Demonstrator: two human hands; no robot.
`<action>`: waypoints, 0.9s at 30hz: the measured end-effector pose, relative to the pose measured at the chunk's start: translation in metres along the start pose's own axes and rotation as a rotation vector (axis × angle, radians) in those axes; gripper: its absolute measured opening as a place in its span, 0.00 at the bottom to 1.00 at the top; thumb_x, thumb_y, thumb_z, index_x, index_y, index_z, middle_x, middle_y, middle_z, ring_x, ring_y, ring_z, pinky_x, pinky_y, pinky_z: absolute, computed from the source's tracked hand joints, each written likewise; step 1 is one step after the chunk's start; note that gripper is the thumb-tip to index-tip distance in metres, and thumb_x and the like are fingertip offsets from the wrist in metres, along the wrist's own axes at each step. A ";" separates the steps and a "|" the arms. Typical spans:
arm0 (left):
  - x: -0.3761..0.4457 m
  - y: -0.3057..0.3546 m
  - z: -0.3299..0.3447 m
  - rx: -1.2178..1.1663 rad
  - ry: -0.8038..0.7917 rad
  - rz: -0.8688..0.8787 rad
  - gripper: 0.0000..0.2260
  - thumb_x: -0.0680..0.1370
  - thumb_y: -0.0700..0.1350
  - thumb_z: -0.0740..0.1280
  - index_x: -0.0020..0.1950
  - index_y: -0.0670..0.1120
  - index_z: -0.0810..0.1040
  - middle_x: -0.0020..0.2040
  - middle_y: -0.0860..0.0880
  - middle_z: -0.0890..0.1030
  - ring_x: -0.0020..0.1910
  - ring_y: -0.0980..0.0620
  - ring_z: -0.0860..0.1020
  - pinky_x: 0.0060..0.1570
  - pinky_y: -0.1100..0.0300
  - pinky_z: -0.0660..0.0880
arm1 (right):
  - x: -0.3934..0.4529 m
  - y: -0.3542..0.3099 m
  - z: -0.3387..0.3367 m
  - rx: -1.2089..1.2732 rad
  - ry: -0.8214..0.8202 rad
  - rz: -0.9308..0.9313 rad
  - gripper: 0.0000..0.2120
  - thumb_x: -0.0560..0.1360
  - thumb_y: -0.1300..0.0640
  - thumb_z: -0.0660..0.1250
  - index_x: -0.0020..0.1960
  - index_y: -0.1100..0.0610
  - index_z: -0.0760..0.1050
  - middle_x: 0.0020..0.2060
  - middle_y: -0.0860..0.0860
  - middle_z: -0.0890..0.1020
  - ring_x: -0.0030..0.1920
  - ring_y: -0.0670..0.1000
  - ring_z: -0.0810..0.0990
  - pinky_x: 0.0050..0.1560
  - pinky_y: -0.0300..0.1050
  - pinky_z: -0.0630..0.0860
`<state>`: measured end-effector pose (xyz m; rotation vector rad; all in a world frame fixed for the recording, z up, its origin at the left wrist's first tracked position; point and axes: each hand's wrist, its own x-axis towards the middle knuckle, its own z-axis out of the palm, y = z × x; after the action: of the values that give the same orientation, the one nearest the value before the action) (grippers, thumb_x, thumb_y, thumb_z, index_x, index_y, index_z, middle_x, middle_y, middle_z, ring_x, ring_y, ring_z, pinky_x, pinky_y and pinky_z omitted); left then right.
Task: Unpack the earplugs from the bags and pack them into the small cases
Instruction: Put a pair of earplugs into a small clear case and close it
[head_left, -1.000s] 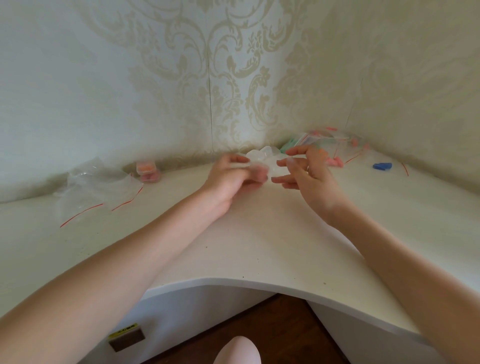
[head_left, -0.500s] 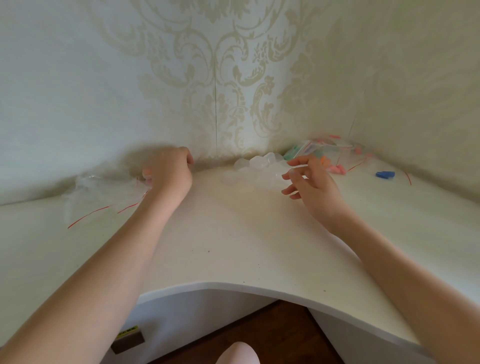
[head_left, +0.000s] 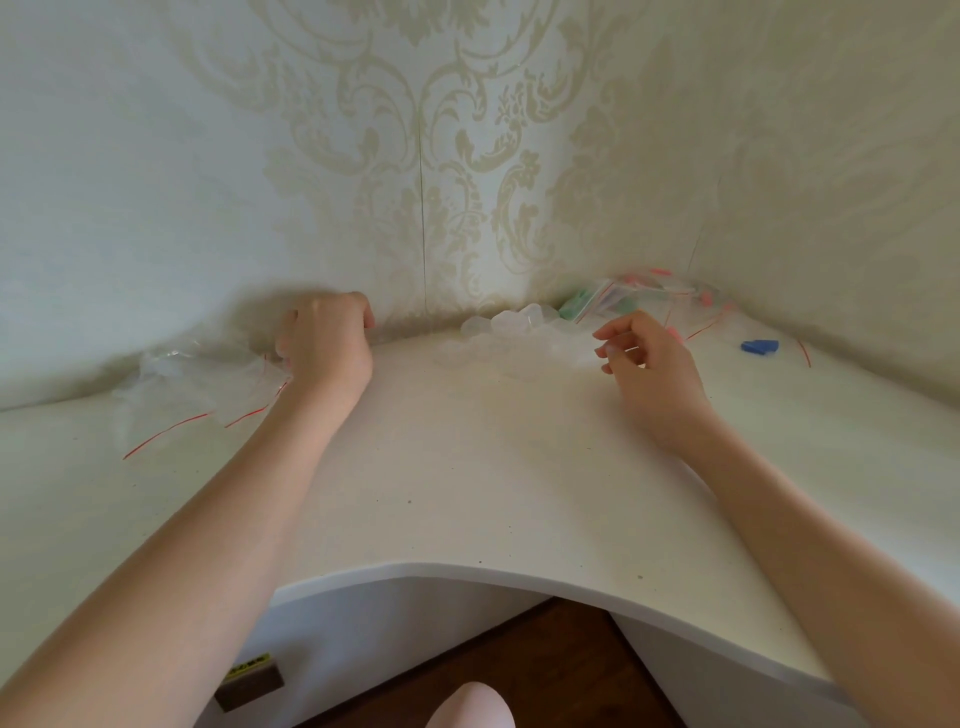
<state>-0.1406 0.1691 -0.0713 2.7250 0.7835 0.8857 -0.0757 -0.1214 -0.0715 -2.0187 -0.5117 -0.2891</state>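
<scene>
My left hand (head_left: 324, 340) is at the back left by the wall, knuckles up and fingers curled down over a small case that the hand hides. Loosely curled and holding nothing, my right hand (head_left: 644, 358) hovers just right of a heap of clear empty small cases (head_left: 511, 332) in the corner. Behind it lie clear zip bags (head_left: 623, 299) with green and pink earplugs inside. A loose blue earplug (head_left: 759, 346) lies on the desk at the far right.
Crumpled empty bags (head_left: 192, 379) with red zip strips lie left of my left hand. The white corner desk (head_left: 467, 493) curves inward at its front edge, and patterned walls close off both far sides. My knee (head_left: 470, 706) shows below.
My left hand carried the case with pink earplugs from the middle to the back left by the wall. My right hand stayed near the heap of cases.
</scene>
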 end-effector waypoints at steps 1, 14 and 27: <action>-0.001 0.001 0.001 -0.009 0.033 0.019 0.15 0.68 0.33 0.67 0.48 0.51 0.80 0.48 0.43 0.81 0.52 0.37 0.75 0.43 0.52 0.72 | 0.002 0.002 0.000 -0.028 0.016 0.000 0.09 0.78 0.64 0.58 0.51 0.53 0.75 0.50 0.54 0.79 0.48 0.53 0.78 0.42 0.32 0.69; -0.052 0.082 0.008 -0.272 0.151 0.715 0.03 0.72 0.41 0.66 0.40 0.44 0.79 0.36 0.49 0.80 0.44 0.45 0.75 0.44 0.56 0.64 | 0.049 0.057 -0.033 -0.843 -0.168 0.202 0.29 0.80 0.51 0.53 0.78 0.48 0.45 0.78 0.47 0.48 0.77 0.50 0.47 0.73 0.59 0.51; -0.071 0.094 -0.001 -0.786 -0.130 0.501 0.07 0.75 0.42 0.70 0.52 0.44 0.78 0.46 0.52 0.80 0.47 0.53 0.77 0.50 0.64 0.72 | 0.021 0.014 -0.017 -0.045 0.388 -0.103 0.09 0.79 0.66 0.58 0.54 0.60 0.75 0.39 0.53 0.78 0.38 0.48 0.76 0.39 0.42 0.67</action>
<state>-0.1493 0.0517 -0.0764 2.2211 -0.2669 0.8419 -0.0504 -0.1373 -0.0653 -1.9180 -0.3657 -0.7433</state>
